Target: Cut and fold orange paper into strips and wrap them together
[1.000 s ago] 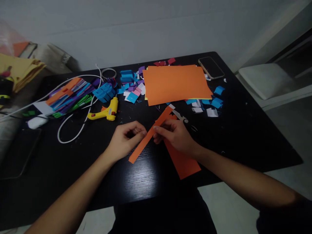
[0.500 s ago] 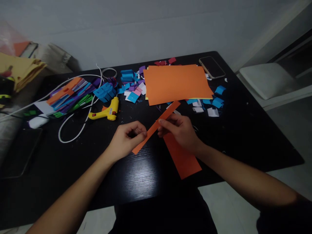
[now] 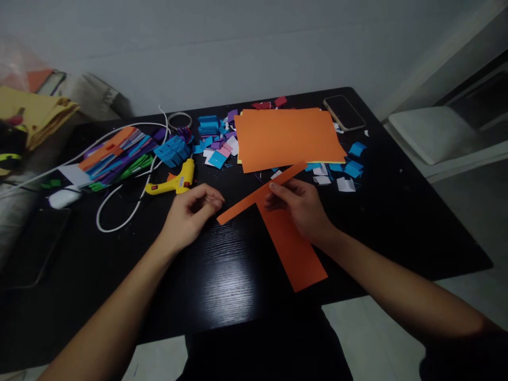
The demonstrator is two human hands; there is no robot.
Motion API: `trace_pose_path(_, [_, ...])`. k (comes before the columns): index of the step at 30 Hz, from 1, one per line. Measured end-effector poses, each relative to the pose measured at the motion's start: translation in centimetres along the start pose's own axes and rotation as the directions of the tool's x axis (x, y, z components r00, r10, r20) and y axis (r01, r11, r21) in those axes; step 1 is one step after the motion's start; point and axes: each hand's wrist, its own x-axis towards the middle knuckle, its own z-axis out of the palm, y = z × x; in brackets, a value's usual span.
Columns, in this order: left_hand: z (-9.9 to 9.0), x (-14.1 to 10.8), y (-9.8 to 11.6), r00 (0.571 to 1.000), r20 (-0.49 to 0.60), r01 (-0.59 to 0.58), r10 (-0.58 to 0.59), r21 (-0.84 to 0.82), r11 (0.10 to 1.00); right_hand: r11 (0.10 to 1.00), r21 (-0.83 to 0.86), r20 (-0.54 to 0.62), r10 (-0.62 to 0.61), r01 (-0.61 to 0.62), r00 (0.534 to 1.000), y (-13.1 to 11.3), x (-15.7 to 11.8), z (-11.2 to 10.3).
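Observation:
Between thumb and fingers of my right hand [image 3: 299,203] a narrow orange paper strip [image 3: 244,203] is pinched. It slants from lower left up to the right. Beneath the hand lies a wider piece of orange paper [image 3: 301,254] on the black table, its upper part partly hidden by my fingers and the strip. My left hand [image 3: 192,214] hovers just left of the strip's lower end, fingers loosely curled, thumb apart, apparently holding nothing. Behind both hands, orange sheets [image 3: 289,137] lie stacked with yellow paper edges showing under them.
A yellow glue gun [image 3: 172,181] lies left of my left hand, beside a white cable [image 3: 101,211]. Bundles of folded paper strips [image 3: 119,153] and blue folded pieces [image 3: 173,151] sit behind it. Paper scraps [image 3: 346,184] surround the sheets. A phone [image 3: 344,112] rests at the back right.
My left hand has moved left and off the strip. The strip has turned flatter, its upper end shifting right with my right hand still pinching it.

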Motion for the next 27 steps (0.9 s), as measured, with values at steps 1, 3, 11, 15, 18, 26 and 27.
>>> trace_pose_path(1, [0.5,-0.2,0.1,1.000,0.025,-0.002,0.003,-0.007,1.000,1.000,-0.010,0.041,0.018,-0.018,0.999,0.1,-0.3,0.3])
trace_pose_path(3, [1.4,-0.6,0.3,0.996,0.089,-0.011,0.012,-0.013,1.000,0.998,-0.025,0.126,0.061,-0.059,0.990,0.3,-0.9,0.8])
trace_pose_path(11, [2.2,-1.1,0.4,0.982,0.186,-0.017,0.022,-0.028,0.999,0.989,-0.139,0.250,0.073,-0.039,0.966,1.0,-1.8,1.6])
trace_pose_path(15, [2.0,-1.1,0.3,0.978,0.206,-0.044,0.044,-0.002,0.999,0.991,-0.127,0.192,0.069,-0.045,0.979,0.8,-1.7,1.4])
trace_pose_path(18, [1.8,-1.1,0.2,0.978,0.202,-0.064,0.059,0.019,0.998,0.993,-0.116,0.139,0.036,-0.020,0.990,0.4,-1.3,1.0])
trace_pose_path(26, [0.7,-0.6,0.0,0.982,0.187,-0.039,0.032,0.038,0.999,0.999,-0.034,-0.022,-0.039,0.038,0.999,-1.0,0.6,-0.7])
trace_pose_path(27, [0.6,-0.6,0.0,0.983,0.184,-0.027,0.020,0.033,0.999,0.999,-0.015,-0.043,-0.032,0.031,0.999,-1.1,0.8,-0.8])
